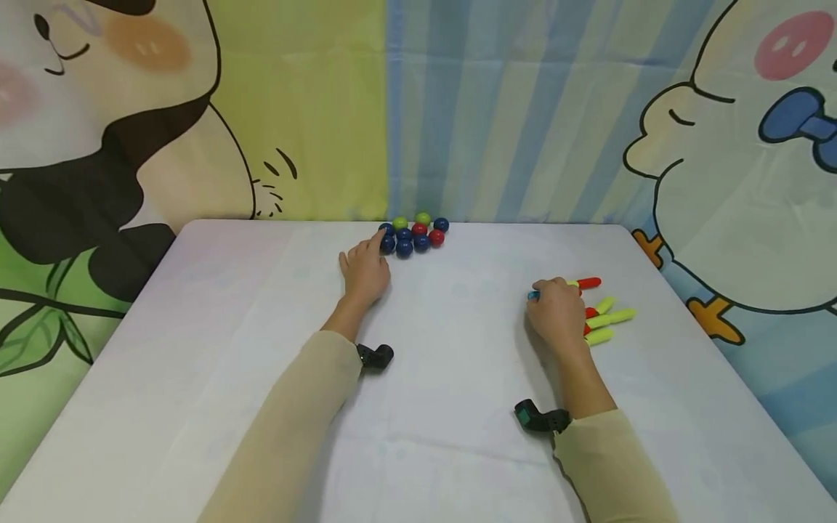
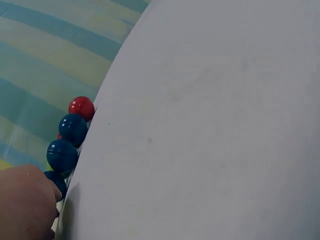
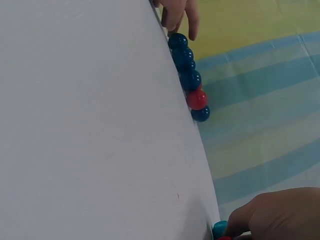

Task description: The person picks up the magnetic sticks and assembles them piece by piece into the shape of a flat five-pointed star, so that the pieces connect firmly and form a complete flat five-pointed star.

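Small glossy balls in dark blue [image 1: 404, 249], red [image 1: 436, 237] and green [image 1: 423, 218] sit clustered at the table's far edge. My left hand [image 1: 365, 272] reaches in from the left, its extended index finger at the cluster's leftmost blue balls; the right wrist view shows its fingers [image 3: 193, 22] stretched loosely. Farther right, my right hand [image 1: 557, 312] bends its fingers down over a small pile of rounded sticks, yellow-green [image 1: 611, 318] and red [image 1: 590, 282]. It pinches a blue-ended stick [image 1: 533, 295], whose other end is hidden under the hand.
A white cloth covers the table [image 1: 445, 407]. Behind its far edge hangs a printed curtain [image 1: 503, 109] with stripes and cartoon animals. Each wrist carries a black camera, one on the left [image 1: 375, 357] and one on the right [image 1: 541, 418].
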A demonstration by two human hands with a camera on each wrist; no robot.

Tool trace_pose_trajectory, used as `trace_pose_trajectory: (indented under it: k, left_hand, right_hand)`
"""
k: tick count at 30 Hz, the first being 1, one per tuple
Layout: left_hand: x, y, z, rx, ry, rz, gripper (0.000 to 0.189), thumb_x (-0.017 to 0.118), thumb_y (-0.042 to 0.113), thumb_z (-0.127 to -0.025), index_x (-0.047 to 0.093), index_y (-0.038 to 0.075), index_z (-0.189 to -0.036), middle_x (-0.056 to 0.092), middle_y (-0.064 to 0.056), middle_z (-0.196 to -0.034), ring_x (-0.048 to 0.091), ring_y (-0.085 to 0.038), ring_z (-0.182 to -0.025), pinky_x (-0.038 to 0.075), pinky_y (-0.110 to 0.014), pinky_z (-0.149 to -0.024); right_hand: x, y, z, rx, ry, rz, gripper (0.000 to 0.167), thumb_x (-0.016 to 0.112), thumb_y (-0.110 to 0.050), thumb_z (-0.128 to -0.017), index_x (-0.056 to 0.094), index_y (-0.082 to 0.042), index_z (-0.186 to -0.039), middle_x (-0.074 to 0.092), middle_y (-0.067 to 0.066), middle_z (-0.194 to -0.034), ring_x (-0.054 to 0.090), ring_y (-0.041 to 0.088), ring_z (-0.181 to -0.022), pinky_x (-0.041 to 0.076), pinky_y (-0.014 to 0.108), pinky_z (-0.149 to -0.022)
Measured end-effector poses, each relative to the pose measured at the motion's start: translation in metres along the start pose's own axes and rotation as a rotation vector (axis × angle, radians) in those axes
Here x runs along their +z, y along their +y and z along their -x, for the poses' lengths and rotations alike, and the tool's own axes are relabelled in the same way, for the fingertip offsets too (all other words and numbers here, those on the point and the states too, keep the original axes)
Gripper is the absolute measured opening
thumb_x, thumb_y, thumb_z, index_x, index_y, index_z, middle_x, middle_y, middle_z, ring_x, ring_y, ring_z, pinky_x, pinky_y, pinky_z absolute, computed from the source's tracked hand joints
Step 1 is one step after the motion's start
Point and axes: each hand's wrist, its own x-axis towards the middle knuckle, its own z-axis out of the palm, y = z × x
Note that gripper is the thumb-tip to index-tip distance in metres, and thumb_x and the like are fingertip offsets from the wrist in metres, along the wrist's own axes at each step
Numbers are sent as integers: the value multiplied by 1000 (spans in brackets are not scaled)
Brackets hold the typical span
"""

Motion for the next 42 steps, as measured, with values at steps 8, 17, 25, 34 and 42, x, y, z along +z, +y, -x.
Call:
trace_pose_trajectory:
  k: [8, 17, 25, 34, 42]
  left_hand:
    - [-1, 3, -5, -22, 102, -6, 54, 61, 29, -102, 48, 20, -154, 54, -17, -150, 41, -43, -143, 8, -65, -125]
    - [1, 1, -8, -66, 246, 108, 37, 69, 27, -99, 63, 15, -134, 71, -12, -129, 57, -38, -126, 16, -56, -124]
    - [-13, -20, 4, -21, 163, 263, 36, 69, 23, -97, 65, 12, -131, 73, -14, -117, 56, -37, -116, 34, -48, -111]
    - [-23, -36, 23, 51, -40, 310, 37, 70, 23, -97, 63, 15, -133, 69, -14, -126, 58, -35, -124, 38, -54, -113]
    - [-25, -28, 41, 75, -108, 316, 35, 72, 23, -96, 65, 17, -130, 70, -12, -125, 59, -34, -126, 39, -55, -114]
  right_hand:
    - [9, -7, -2, -15, 58, 30, 28, 67, -8, -95, 72, -1, -122, 66, 26, -122, 58, 48, -109, 48, 67, -92]
    - [21, -6, 1, -63, 77, -11, 27, 69, -11, -97, 72, -3, -122, 66, 24, -117, 59, 44, -105, 48, 62, -92]
    - [26, -12, -5, -155, 145, -149, 25, 68, -9, -98, 70, -1, -122, 62, 21, -114, 61, 39, -102, 54, 51, -94]
    - [22, -15, 0, -131, 114, -247, 30, 67, -9, -99, 67, -4, -129, 58, 19, -121, 60, 35, -110, 56, 51, -98]
    - [20, -14, 1, -242, 140, -300, 30, 70, -9, -97, 69, -6, -127, 69, 16, -118, 59, 34, -109, 55, 47, -91]
